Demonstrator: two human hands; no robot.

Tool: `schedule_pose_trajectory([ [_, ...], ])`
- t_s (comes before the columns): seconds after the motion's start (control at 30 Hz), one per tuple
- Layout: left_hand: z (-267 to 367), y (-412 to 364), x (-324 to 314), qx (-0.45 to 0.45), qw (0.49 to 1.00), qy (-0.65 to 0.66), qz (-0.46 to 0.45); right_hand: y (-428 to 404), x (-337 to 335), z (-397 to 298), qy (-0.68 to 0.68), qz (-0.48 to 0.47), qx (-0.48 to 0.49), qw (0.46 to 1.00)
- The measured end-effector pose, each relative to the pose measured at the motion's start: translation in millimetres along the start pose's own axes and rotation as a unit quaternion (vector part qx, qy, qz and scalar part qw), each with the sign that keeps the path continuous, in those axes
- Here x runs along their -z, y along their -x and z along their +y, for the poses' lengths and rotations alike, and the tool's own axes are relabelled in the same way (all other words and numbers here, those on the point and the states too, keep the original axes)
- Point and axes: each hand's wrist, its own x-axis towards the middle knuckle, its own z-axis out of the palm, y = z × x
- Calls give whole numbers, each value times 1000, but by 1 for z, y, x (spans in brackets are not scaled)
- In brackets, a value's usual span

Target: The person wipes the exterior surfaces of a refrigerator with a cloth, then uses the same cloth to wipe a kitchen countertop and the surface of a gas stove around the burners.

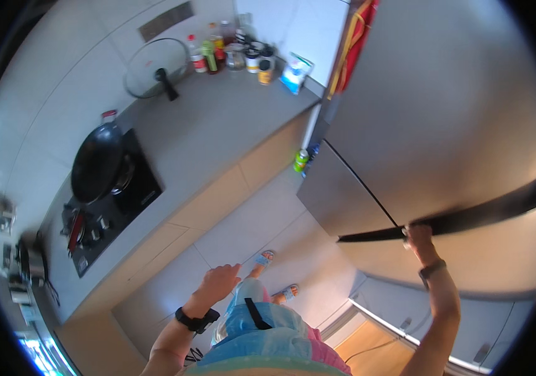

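My right hand point(419, 237) reaches out to a large grey refrigerator point(418, 113), its fingers curled at the dark recessed strip point(484, 217) along the door edge, close to the gap between the upper and lower doors. A small whitish thing shows by these fingers; what it is cannot be told. My left hand point(221, 281) hangs in the air before my body, over the tiled floor, with nothing seen in it; its palm side is hidden. Both wrists wear dark bands, the left one with a watch.
Left, a grey worktop point(202, 122) carries a black wok point(96, 162) on a gas hob point(82, 261), a glass lid point(155, 68) against the wall, several bottles and jars point(264, 73), and a blue-white packet point(296, 73). A green container point(301, 160) stands beside the refrigerator. Low cabinets lie at lower right.
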Motion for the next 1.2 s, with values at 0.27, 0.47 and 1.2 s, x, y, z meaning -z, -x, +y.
schedule_pose_trajectory([
  [0.27,-4,19,-25,-62,994,29,90,80,91,133,128,183,-147,963],
  [0.47,27,53,-43,-23,993,90,73,42,-10,63,160,119,-48,979],
  [1.2,-89,6,-18,-43,918,324,226,90,268,-348,-604,86,331,720],
])
